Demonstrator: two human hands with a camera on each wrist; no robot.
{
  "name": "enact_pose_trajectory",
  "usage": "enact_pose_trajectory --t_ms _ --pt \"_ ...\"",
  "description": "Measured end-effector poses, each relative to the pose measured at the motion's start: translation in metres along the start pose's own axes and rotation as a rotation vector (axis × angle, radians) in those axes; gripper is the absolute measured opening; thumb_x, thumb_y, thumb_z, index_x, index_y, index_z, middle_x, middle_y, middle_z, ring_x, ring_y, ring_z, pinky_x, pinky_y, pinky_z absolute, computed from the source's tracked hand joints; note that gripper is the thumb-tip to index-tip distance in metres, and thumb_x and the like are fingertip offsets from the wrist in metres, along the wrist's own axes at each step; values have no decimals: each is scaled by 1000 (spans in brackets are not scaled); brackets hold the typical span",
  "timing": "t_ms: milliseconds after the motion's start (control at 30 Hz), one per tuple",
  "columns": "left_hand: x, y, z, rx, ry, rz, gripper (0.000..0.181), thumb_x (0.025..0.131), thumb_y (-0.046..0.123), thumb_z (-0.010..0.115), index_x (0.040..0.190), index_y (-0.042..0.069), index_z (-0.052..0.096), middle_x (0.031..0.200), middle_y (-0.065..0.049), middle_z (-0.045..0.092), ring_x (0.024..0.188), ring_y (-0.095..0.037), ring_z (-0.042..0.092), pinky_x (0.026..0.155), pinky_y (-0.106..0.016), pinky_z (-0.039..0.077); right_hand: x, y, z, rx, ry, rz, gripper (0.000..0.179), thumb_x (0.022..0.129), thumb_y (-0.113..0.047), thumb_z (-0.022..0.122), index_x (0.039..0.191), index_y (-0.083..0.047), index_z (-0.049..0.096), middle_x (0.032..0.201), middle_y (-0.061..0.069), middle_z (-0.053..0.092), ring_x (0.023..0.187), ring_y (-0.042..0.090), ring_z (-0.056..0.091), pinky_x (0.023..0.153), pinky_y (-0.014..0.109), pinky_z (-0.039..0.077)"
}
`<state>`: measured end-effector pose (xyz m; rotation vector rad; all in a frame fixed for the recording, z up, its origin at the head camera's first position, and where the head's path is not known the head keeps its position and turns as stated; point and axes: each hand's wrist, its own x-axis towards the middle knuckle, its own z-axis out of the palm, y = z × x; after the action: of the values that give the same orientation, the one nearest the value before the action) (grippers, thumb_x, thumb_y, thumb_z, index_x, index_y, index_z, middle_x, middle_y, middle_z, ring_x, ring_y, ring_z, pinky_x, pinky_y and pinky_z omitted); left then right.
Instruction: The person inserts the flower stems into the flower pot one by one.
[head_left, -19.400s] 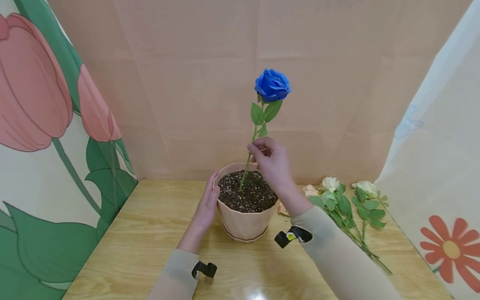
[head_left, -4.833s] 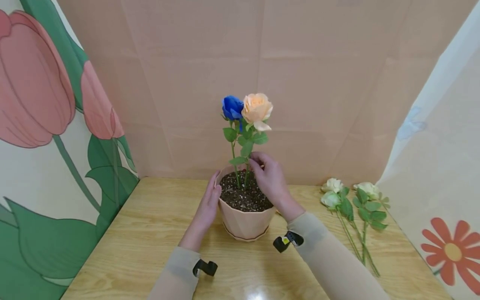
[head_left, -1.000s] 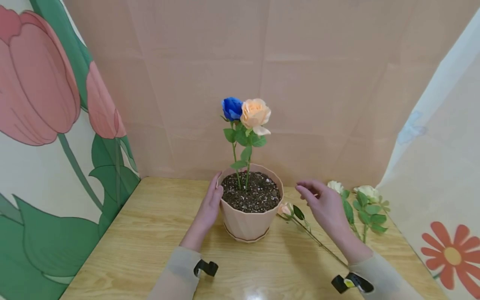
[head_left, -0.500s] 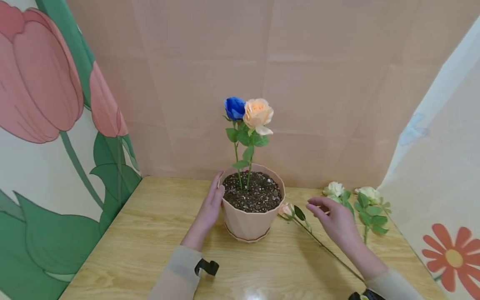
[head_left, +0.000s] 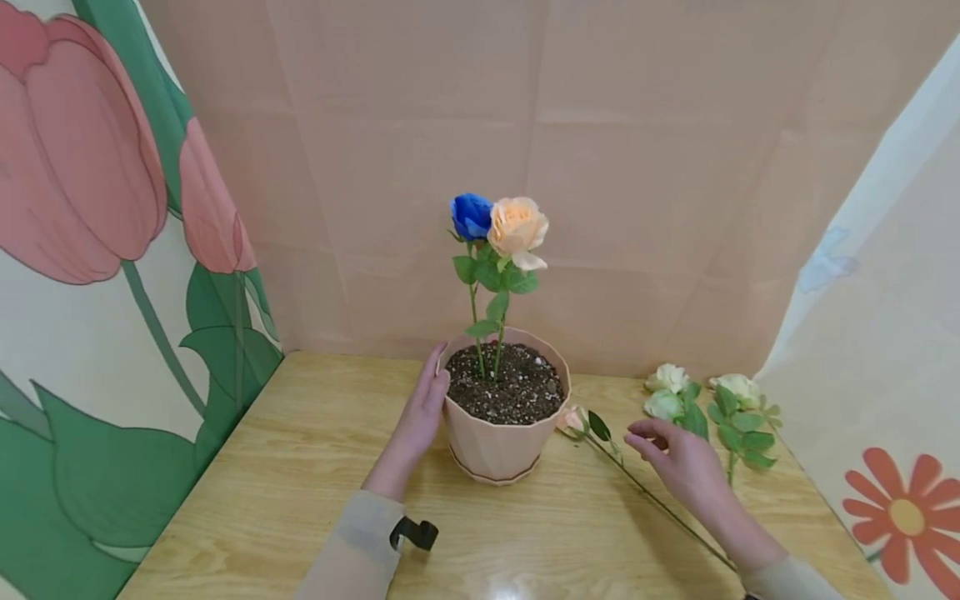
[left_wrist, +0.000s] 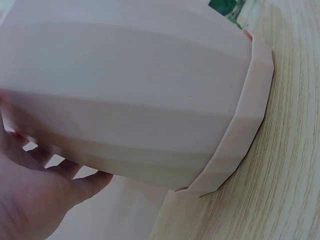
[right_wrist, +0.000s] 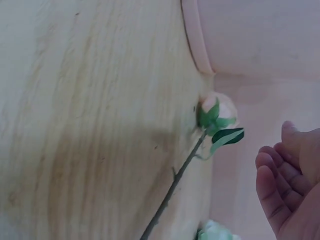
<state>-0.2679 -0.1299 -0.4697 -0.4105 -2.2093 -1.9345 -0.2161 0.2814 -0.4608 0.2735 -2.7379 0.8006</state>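
Note:
A pale pink faceted flowerpot (head_left: 495,454) full of dark soil (head_left: 525,392) stands on a matching saucer. Upright in the soil are a blue rose (head_left: 470,217) and, to its right, a peach rose (head_left: 517,227). My left hand (head_left: 420,410) rests against the pot's left side, fingers along the wall; the left wrist view shows this hand (left_wrist: 40,192) at the pot. On the table right of the pot lies a pale pink rose (right_wrist: 219,111), its stem running toward me. My right hand (head_left: 688,468) hovers above that stem, fingers loosely bent, holding nothing.
At the back right of the wooden table (head_left: 315,467) lie a cream rose (head_left: 667,377), a greenish-white rose (head_left: 664,406) and another cream rose (head_left: 738,388). A pinkish cloth (head_left: 375,167) hangs behind; printed flower panels flank both sides.
Earlier my right hand held the blue rose, then the peach rose, at the pot. It has let go and moved right and down toward the lying rose. My left hand stays at the pot.

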Motion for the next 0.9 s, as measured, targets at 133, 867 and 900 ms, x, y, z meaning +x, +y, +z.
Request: enact_pose_trajectory --t_ms 133,867,900 --pt "0 1 0 10 -2 9 59 120 45 34 177 34 24 183 -6 21 166 -40 20 130 -70 16 -3 8 3 -8 -49 38 34 109 -42 73 125 -13 80 106 1 82 89 20 76 70 40 59" --pt "-1 3 0 16 -6 9 58 121 44 35 177 35 23 183 -8 19 165 -42 20 130 -70 16 -10 48 23 -34 -147 79 33 104 -43 78 122 -15 83 105 -5 81 90 15 73 76 43 58" --pt "-1 3 0 16 -7 9 58 121 44 36 177 35 23 183 -8 19 165 -42 20 130 -70 16 -10 49 24 -39 -152 79 34 104 -44 78 121 -16 83 104 -6 81 89 15 72 76 42 58"
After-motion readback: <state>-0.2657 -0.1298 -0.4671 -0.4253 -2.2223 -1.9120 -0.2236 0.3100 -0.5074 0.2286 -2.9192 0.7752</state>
